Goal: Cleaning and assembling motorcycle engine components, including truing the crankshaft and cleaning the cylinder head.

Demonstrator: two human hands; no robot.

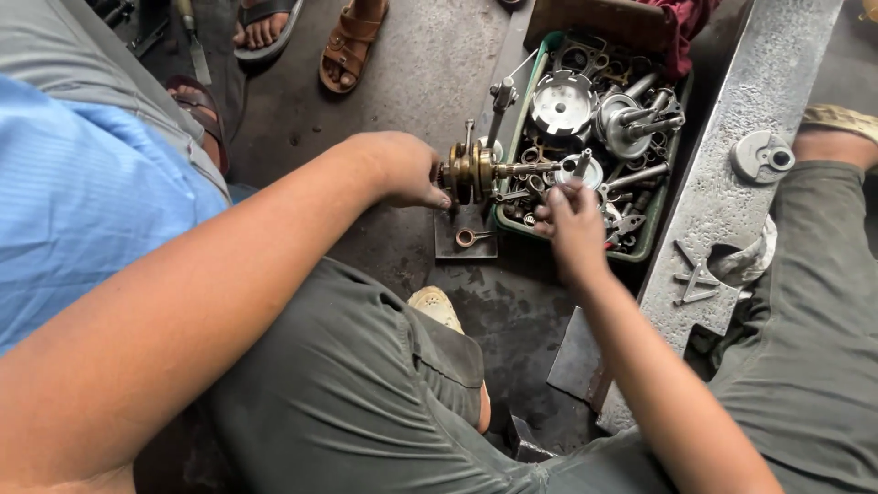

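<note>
1. Two hands work at a brass-coloured crank assembly (476, 172); the left hand (402, 169) is closed around its end; it stands on a small dark plate (465, 233) on the floor.
2. The right hand (572, 220) reaches into the green tray (640, 249) of metal parts, fingers curled; what it grips I cannot tell.
3. A ring spanner (471, 237) lies just below; a grey metal beam (732, 183) borders the tray's far side; sandalled feet (311, 37) stand beyond open floor.

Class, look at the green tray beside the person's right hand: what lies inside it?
The green tray holds a heap of metal engine parts: a round toothed disc, shafts, rings and small gears. The right hand covers some near the front edge; the tray's bottom is hidden under the heap.
</note>
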